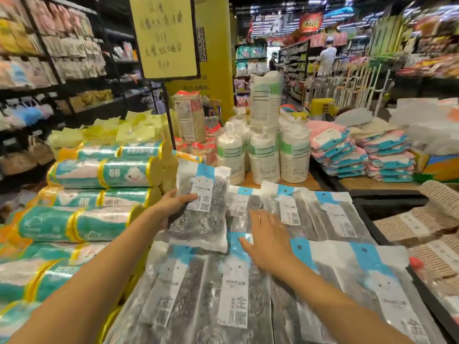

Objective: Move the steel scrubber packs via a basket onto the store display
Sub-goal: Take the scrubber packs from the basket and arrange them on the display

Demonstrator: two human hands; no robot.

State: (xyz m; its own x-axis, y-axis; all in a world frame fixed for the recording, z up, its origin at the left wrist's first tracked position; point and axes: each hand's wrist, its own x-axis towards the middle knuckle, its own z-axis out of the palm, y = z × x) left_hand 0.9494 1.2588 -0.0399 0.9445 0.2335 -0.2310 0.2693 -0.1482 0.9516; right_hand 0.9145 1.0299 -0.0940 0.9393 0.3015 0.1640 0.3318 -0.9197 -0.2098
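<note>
Held pack: the steel scrubber pack [201, 207] is raised over the left end of the display table [308, 186], blue header up and slightly tilted, with its lower edge overlapping the packs already laid.
Left hand: the left hand [173, 207] grasps the pack by its left edge, thumb across the front label and fingers behind.
Right hand: the right hand [268, 239] is palm down with fingers straight and spread, over the seam between the back row [330, 214] and the front row [236, 294]. Whether it presses or only hovers cannot be told.
Step in hand: probably seating this pack at the left end of the back row.
Doing it well: lower it flat with the header matching its neighbours, and steady the slippery laid packs with the flat hand so none slides.
Hazards: the teal rolls [99, 170] stand just beside it and the paper cup stacks [263, 157] behind, so the placing calls for no wide sweep.
Basket: not in view.
</note>
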